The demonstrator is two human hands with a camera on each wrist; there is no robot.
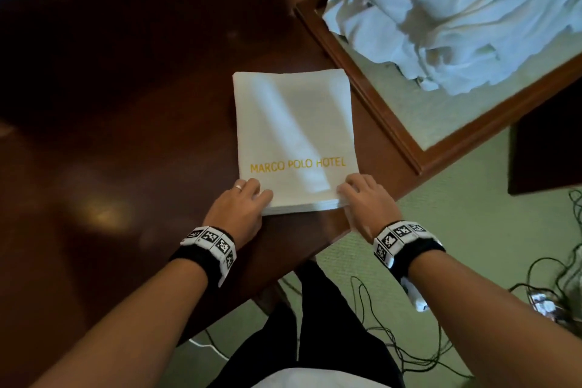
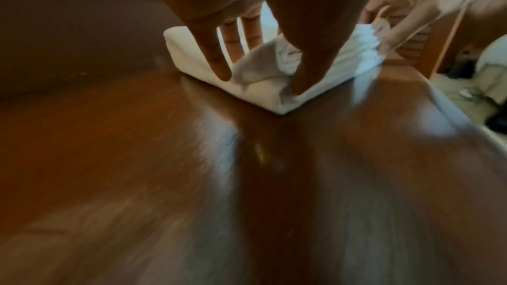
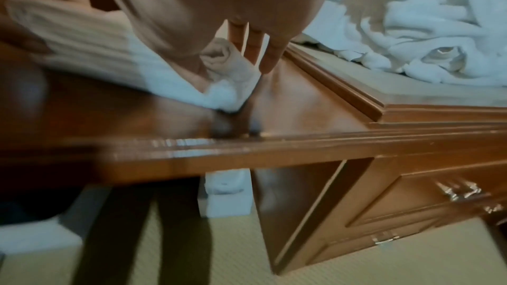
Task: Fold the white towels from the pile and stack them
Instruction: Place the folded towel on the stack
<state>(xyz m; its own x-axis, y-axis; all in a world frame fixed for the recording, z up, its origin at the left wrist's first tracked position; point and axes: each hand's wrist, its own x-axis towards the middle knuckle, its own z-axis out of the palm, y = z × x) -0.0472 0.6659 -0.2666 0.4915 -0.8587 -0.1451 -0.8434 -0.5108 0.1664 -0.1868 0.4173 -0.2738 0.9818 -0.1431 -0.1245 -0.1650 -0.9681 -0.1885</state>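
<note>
The folded white towel (image 1: 294, 138) lies flat on the dark wooden surface (image 1: 126, 123), its near short edge close to the surface's front edge and its right long edge running just beside the raised wooden frame (image 1: 362, 88) of the neighbouring glass-topped desk. Yellow lettering reading MARCO POLO HOTEL (image 1: 297, 164) crosses the towel's near end. To the left of the towel the surface stretches wide and bare; to the right the frame leaves only a narrow strip of wood. The pile of unfolded white towels (image 1: 456, 16) sits crumpled on the glass top, well apart from the folded one. The left hand (image 1: 239, 208) grips the towel's near left corner, fingers on top and thumb pressed into the layered edge, as the left wrist view shows. The right hand (image 1: 362, 201) pinches the near right corner the same way, its thumb against the stacked folds and fingers curled over the top. Black cables (image 1: 409, 340) trail over the green carpet (image 1: 456, 214) below the surface's edge.
</note>
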